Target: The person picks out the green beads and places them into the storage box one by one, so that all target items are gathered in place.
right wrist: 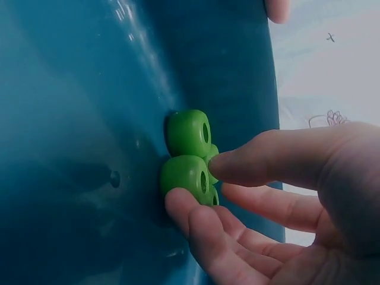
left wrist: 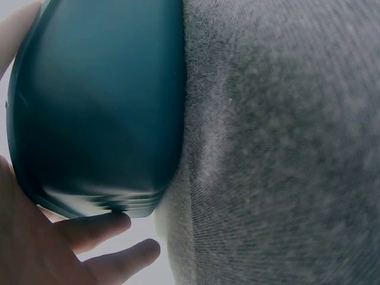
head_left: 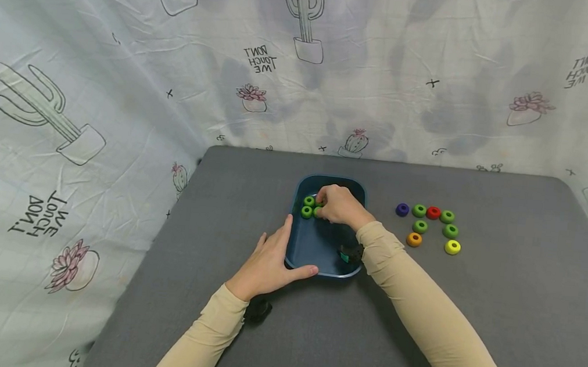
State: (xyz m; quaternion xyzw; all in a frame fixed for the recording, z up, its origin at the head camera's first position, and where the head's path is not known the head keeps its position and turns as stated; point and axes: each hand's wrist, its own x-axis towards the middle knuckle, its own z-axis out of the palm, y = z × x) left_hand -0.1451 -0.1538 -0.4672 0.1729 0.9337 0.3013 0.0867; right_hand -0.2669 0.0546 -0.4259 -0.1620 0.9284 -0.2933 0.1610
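Observation:
A dark blue plastic tray [head_left: 314, 246] lies on the grey table. Several green beads [head_left: 306, 212] with holes sit together at its far left. Over them, my right hand [head_left: 343, 204] reaches into the tray. In the right wrist view its thumb and a finger pinch one green bead [right wrist: 185, 178], which touches another green bead [right wrist: 189, 132]; more green shows partly hidden behind. My left hand [head_left: 271, 263] lies spread around the tray's near left corner, fingers straight along the left wall and thumb at the near rim. Its fingers [left wrist: 101, 228] touch the outer wall in the left wrist view.
Right of the tray stand loose beads: a dark blue bead [head_left: 402, 209], a red bead [head_left: 434, 212], an orange bead [head_left: 414, 239], a yellow bead [head_left: 453, 247] and several green ones. A printed cloth [head_left: 386, 86] hangs behind the table [head_left: 515, 296].

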